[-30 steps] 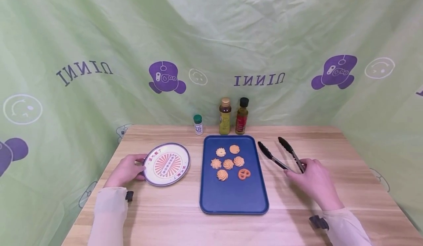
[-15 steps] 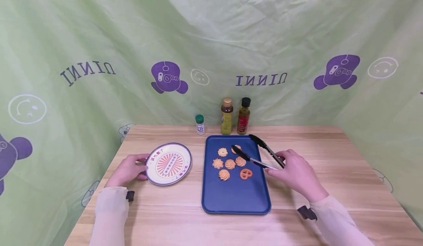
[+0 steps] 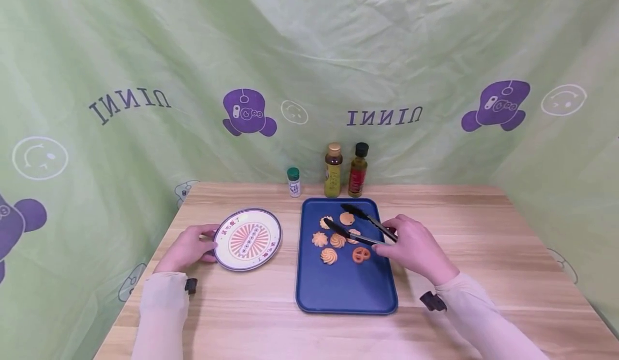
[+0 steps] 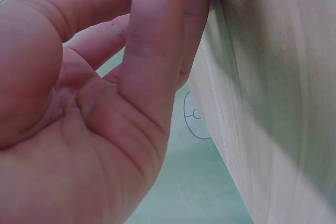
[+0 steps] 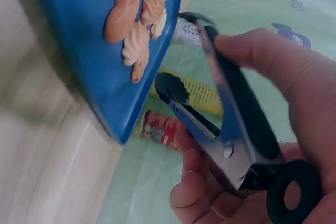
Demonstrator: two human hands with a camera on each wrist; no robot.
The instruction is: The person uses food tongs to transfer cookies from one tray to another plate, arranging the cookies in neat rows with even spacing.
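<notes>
Right hand [image 3: 416,250] wrapped around the handle end of black-tipped tongs [image 3: 360,224], arms of the tongs spread apart, nothing between the tips; long axis running from the hand toward the far left corner of the blue tray [image 3: 345,290]. Upper tip beside the round flat cookie [image 3: 346,218] at the far end of the cookie cluster, lower tip over the swirl cookies [image 3: 337,240]; pretzel-shaped cookie [image 3: 359,254] nearest the knuckles, just left of the hand. Cookies thus lying left of and beyond the grip, in line with the tongs, and far closer to the right hand than to the left. Left hand [image 3: 187,248] at the near left rim of the patterned plate [image 3: 247,239], fingertips touching it, fingers relaxed, plate left of the tray on the desk [image 3: 483,231]. Three bottles [image 3: 333,170] along the far edge
</notes>
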